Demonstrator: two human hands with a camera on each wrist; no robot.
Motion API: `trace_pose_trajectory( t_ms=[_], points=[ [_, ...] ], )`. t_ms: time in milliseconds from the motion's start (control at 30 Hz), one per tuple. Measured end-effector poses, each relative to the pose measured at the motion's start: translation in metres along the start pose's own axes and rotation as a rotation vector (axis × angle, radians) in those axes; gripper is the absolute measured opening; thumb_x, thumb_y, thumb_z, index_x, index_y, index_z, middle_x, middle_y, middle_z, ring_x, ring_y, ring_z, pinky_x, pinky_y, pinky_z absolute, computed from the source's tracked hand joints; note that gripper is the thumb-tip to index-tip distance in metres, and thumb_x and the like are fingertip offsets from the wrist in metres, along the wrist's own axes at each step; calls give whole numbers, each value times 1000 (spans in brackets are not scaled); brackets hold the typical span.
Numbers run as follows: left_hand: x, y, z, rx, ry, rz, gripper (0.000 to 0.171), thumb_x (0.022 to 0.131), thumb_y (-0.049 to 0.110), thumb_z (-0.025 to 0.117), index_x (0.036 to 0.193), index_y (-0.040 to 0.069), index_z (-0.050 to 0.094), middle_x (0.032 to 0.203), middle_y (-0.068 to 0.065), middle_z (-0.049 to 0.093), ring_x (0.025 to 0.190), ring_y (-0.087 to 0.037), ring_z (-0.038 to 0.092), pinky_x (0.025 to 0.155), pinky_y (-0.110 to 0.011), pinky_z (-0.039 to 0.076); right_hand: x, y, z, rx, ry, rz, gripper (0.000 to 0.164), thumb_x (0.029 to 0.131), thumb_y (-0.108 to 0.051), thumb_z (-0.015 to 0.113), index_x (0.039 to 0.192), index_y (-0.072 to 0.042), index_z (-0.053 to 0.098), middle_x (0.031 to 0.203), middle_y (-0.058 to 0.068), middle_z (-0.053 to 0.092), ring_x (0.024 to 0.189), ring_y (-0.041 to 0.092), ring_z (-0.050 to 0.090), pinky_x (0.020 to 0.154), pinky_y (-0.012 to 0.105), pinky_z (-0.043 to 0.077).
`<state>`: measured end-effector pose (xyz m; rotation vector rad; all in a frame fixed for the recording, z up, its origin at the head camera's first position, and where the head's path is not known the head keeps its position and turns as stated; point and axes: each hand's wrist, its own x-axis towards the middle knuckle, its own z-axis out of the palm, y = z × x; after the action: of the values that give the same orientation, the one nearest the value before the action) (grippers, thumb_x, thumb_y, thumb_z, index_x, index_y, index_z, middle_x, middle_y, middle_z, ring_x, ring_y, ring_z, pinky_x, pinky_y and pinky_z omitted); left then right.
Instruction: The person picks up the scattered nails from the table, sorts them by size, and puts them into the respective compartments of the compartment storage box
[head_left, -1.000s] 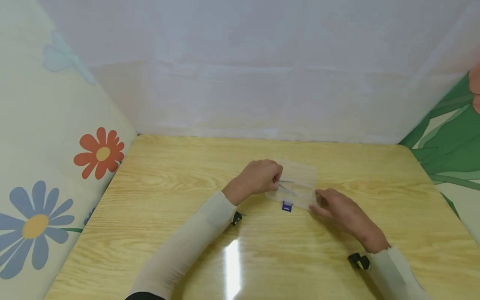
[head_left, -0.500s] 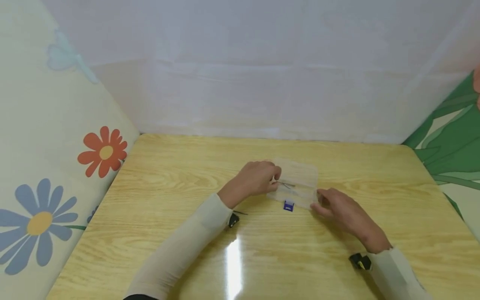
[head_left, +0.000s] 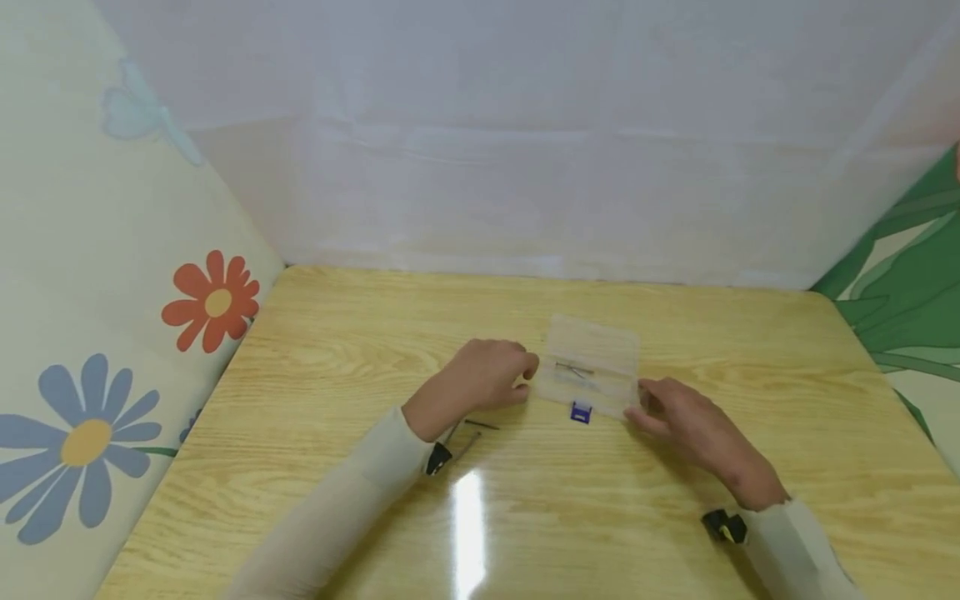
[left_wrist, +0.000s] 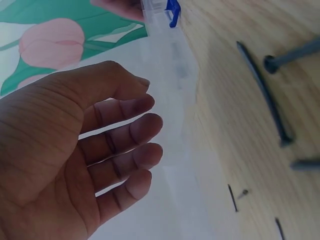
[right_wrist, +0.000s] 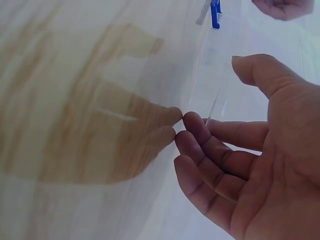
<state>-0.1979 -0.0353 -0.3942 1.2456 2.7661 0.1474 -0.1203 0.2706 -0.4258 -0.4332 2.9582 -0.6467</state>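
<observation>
A clear plastic box [head_left: 626, 367] lies with its lid raised and a blue latch [head_left: 581, 412] at its front. Inside it rest a few dark nails [head_left: 574, 369]. My left hand [head_left: 480, 379] is just left of the box, its fingers loosely bent and holding nothing; the left wrist view shows the bare palm. At the box's right side is my right hand [head_left: 686, 425], thumb near the front corner. In the right wrist view its fingers [right_wrist: 215, 170] are relaxed, with fingertips down by the box edge and the thumb apart.
Below my left wrist, loose nails [head_left: 482, 425] lie on the wooden table [head_left: 360, 333]. The left wrist view shows several nails [left_wrist: 265, 95] of differing sizes. A white cloth [head_left: 465, 192] hangs behind the table, and flowered panels [head_left: 60, 292] flank it.
My left hand let go of the nails, which now lie in the box, and drew back left and toward me. The right hand stayed by the box.
</observation>
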Motion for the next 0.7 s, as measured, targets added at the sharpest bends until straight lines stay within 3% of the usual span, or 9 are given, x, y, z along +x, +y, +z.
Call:
trace_pose_trajectory(
  t_ms=[233, 333, 500, 700],
  points=[
    [-21, -7, 3, 7, 4, -19, 6, 96, 18, 65, 99, 18, 71, 87, 5, 62, 67, -10, 51, 54, -28, 44, 0, -1, -2, -1, -16, 13, 57, 99, -33, 70, 131, 13, 58, 116, 28, 65, 108, 46, 62, 91, 61, 49],
    [-30, -10, 3, -26, 14, -19, 4, 96, 16, 66, 93, 17, 68, 84, 5, 60, 66, -11, 50, 54, -28, 42, -1, -1, -1, 8, -19, 19, 56, 100, -32, 69, 133, 12, 58, 119, 28, 64, 111, 46, 61, 93, 61, 48],
    [-43, -18, 6, -117, 40, -13, 21, 97, 10, 62, 79, 18, 57, 74, 5, 52, 65, -11, 44, 58, -29, 39, -2, 0, -1, 17, -27, 21, 56, 101, -30, 68, 135, 13, 56, 123, 29, 63, 114, 46, 60, 95, 61, 47],
    [-64, -29, 9, -133, 90, -28, 22, 96, 9, 63, 78, 19, 56, 73, 7, 49, 63, -10, 42, 57, -27, 38, 0, 0, -2, 13, -24, 7, 57, 101, -31, 67, 135, 13, 56, 122, 29, 63, 114, 47, 60, 95, 61, 47]
  ],
)
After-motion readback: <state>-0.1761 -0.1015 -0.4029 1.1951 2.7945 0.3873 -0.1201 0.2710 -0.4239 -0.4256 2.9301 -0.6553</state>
